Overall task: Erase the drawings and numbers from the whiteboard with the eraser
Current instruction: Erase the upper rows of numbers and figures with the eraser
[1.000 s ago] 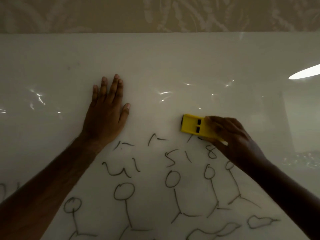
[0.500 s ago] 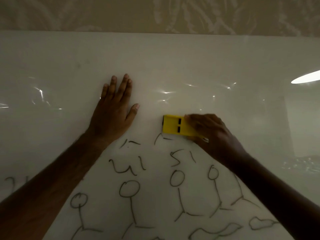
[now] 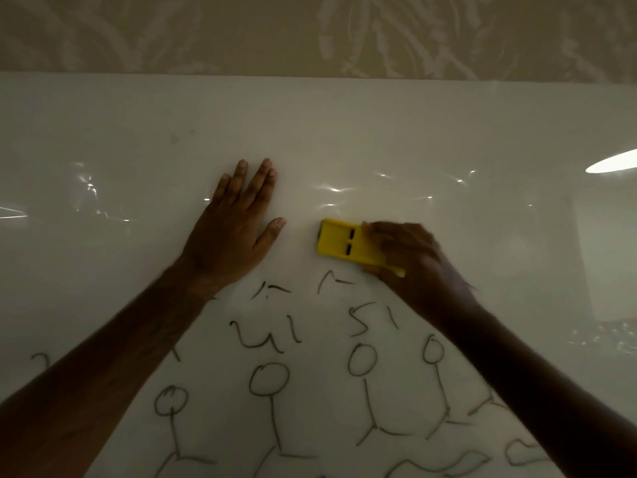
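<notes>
A glossy whiteboard [image 3: 344,132] fills most of the view. My right hand [image 3: 413,260] grips a yellow eraser [image 3: 339,243] with two black slots and presses it flat on the board near the centre. My left hand [image 3: 238,229] lies flat on the board with fingers spread, a short gap to the left of the eraser. Below both hands are black marker scrawls of partly wiped numbers [image 3: 265,334] and several stick figures [image 3: 270,381]. My forearms cover parts of the drawings.
A wall with pale leaf-patterned wallpaper [image 3: 310,32] runs above the board's top edge. A bright lamp reflection [image 3: 613,165] glares at the right edge of the board. The board's upper half carries no marks.
My right hand has slid the eraser leftward along the board toward my left hand, wiping marks under it. The left hand has stayed flat in place.
</notes>
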A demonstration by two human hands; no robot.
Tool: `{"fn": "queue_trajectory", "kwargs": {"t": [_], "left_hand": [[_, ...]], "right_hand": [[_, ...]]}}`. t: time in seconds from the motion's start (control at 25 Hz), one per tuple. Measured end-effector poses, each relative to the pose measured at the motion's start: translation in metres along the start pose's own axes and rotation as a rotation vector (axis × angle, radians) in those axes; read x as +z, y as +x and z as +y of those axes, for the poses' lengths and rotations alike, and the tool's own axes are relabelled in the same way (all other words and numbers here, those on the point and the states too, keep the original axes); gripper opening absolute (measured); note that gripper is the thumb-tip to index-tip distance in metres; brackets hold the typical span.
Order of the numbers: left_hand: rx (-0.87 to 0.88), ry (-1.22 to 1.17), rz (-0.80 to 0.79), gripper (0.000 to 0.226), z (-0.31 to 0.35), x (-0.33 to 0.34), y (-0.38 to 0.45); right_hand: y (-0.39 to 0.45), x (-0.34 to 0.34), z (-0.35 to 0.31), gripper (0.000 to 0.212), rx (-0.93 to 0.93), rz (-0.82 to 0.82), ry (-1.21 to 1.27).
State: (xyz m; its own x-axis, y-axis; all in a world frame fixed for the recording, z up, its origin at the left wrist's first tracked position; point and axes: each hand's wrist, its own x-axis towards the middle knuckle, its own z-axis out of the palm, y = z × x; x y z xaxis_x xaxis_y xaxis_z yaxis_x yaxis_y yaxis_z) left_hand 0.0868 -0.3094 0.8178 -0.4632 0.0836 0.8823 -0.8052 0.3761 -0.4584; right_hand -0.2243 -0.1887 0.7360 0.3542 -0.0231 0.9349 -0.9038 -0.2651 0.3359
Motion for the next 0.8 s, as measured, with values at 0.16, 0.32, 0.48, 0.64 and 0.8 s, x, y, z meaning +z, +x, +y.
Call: {"fn": "queue_trajectory", "kwargs": {"t": [0.16, 0.32, 0.48, 0.64, 0.8], "left_hand": [[0.016, -0.010, 0.006, 0.078, -0.001, -0.001, -0.001], [0.004, -0.018, 0.000, 0.077, 0.001, -0.002, 0.000], [0.001, -0.020, -0.019, 0.077, 0.002, -0.005, 0.001], [0.019, -0.031, -0.017, 0.076, -0.002, -0.005, -0.004], [-0.006, -0.028, 0.001, 0.073, -0.023, -0.009, -0.026]], "right_hand": [[-0.049, 0.002, -0.016, 0.053, -0.126, -0.090, -0.029], [-0.050, -0.024, 0.019, 0.055, -0.018, -0.059, -0.117], [-0.002, -0.013, 0.012, 0.057, 0.053, -0.001, -0.072], [0.001, 0.019, -0.032, 0.056, -0.035, -0.044, -0.026], [-0.042, 0.005, -0.031, 0.053, -0.166, -0.137, -0.050]]}}
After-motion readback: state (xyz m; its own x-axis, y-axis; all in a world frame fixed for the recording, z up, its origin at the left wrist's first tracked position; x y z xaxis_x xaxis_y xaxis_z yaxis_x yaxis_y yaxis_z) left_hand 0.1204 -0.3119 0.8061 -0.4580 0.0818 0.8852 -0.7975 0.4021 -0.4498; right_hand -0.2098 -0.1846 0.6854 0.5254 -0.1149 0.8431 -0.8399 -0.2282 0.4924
